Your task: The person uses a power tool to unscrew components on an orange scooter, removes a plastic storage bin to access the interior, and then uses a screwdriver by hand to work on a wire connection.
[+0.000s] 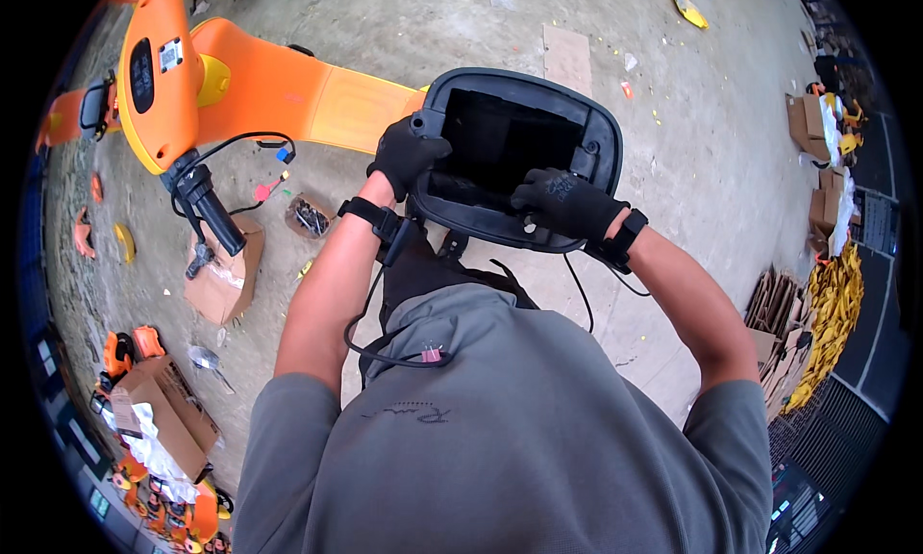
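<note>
1. A grey concrete floor [692, 169] spreads around the black bin [510, 81], strewn with scraps and loose parts.
2. Far to the left of the bin stands the orange scooter front [163, 83], its black handlebar [219, 219] reaching toward the person; a yellow-and-orange footboard [361, 107] runs from it to the bin.
3. Left of the bin and nearer the person, a small cardboard box [229, 283] sits on the floor; a larger open carton [163, 417] lies farther out that way.
4. The left forearm slants up and rightward to the bin's left end. The black-gloved left hand [408, 158] has its grip closed around the rim there, thumb pointing inward over the opening.
5. The bin, an open rounded tub with a wide rim, lies between the two hands, in front of the torso; its inside is too dark to read.
6. The right forearm slants up and leftward to the bin's near right side. The black-gloved right hand [572, 208] lies across that rim, fingers bent toward the opening; how tight this grip is, I cannot tell.
7. Well to the right of the bin are stacked flattened cardboard [774, 309] and a heap of yellow pieces [835, 304].
</note>
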